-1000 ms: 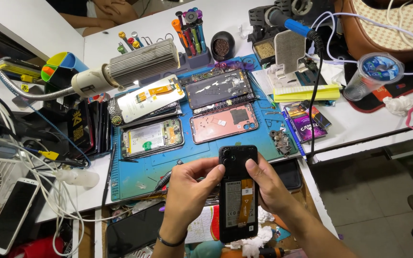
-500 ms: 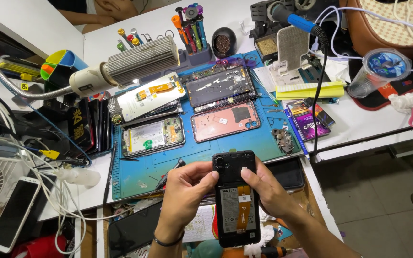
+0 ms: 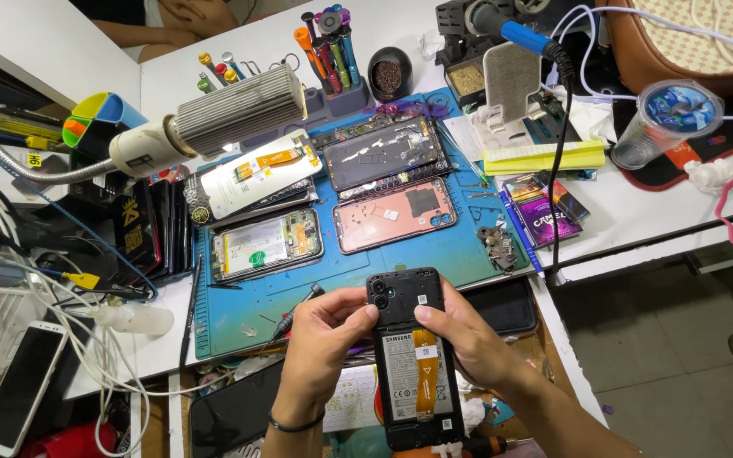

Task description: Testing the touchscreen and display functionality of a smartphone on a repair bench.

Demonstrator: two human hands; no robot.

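Note:
Both my hands hold an opened black phone with its back cover off, showing the battery and an orange flex cable. My left hand grips its upper left edge, thumb near the camera block. My right hand grips the upper right edge, thumb resting on the black inner frame. The phone hangs over the front edge of the blue work mat.
On the mat lie an opened phone with a white battery, a pink phone frame, a dark phone frame and a white screen panel. A gooseneck lamp hangs above. Screwdrivers, a soldering stand, a plastic cup surround.
The phone and both hands have shifted slightly lower and nearer to me. My thumbs have moved a little on the upper part of the phone.

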